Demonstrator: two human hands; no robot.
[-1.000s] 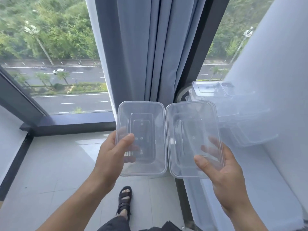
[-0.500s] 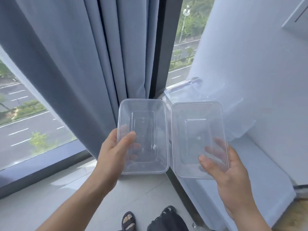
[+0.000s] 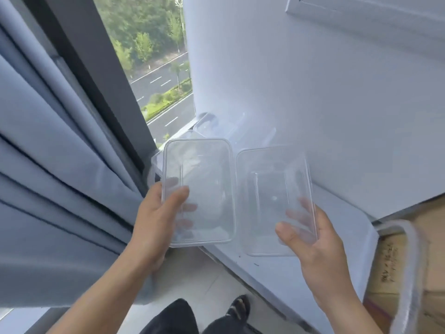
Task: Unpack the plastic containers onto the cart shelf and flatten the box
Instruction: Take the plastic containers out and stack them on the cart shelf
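I hold two clear rectangular plastic containers side by side in front of me. My left hand (image 3: 159, 218) grips the left container (image 3: 204, 179) at its near left edge, thumb on top and fingers behind. My right hand (image 3: 313, 242) grips the right container (image 3: 272, 189) at its near right corner in the same way. Both hang above a white shelf (image 3: 342, 213) that runs along the wall. More clear containers (image 3: 212, 126) lie at the far end of that shelf, blurred. A cardboard box (image 3: 397, 261) shows at the right edge.
Grey curtains (image 3: 60, 165) hang at the left beside a dark window frame (image 3: 96, 80). A white wall (image 3: 313, 92) rises behind the shelf. A white padded strap or tube (image 3: 409, 261) curves over the box. My sandalled foot (image 3: 238, 307) stands on the tiled floor.
My view has swung to the right, so the curtain and window slid left and the wall, shelf and box came in. The two containers have drawn slightly apart; both grips are unchanged.
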